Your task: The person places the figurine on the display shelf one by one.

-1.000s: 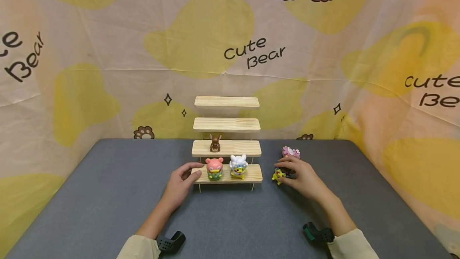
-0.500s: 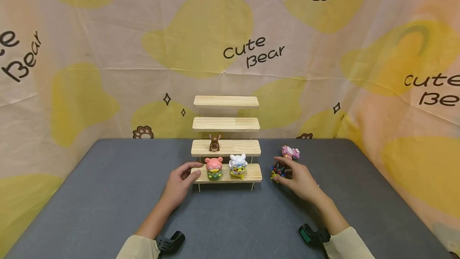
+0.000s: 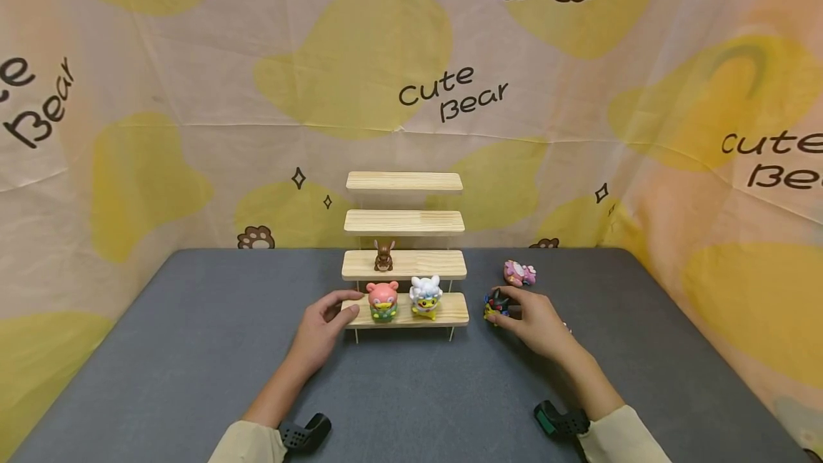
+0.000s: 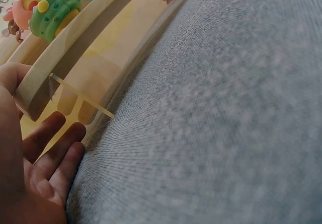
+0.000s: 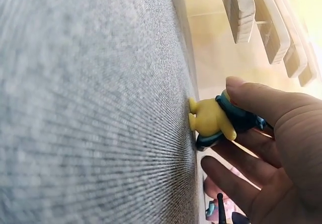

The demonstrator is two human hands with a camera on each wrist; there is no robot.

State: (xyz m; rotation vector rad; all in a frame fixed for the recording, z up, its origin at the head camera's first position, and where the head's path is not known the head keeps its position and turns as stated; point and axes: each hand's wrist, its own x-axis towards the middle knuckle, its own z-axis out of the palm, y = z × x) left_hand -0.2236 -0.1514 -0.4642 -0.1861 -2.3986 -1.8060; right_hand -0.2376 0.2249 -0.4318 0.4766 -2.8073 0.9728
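My right hand [image 3: 536, 319] pinches a small yellow figurine [image 5: 209, 118] with a dark blue-black hood between thumb and fingers. The figurine stands upright, its feet at the grey tabletop, right of a tiered wooden display stand [image 3: 444, 311]. At the left end of the stand's lowest board, my left hand [image 3: 320, 327] grips the edge with thumb and index finger; the other fingers [image 4: 68, 133] extend below the board. On that board stand a pink-hooded figurine [image 3: 383, 302] in green and a white-hooded yellow figurine [image 3: 426, 299]. A brown rabbit-like figurine [image 3: 383, 256] sits one board higher.
A pink-purple figurine [image 3: 519, 273] lies on the table [image 3: 411, 391] behind my right hand. Something small and pale shows partly behind the right wrist. A patterned cloth [image 3: 411, 63] hangs behind and at both sides of the table.
The yellow figurine has turned from tilted to upright, with its dark hood on top, and shifted slightly left with my right hand. My left hand has stayed on the stand.
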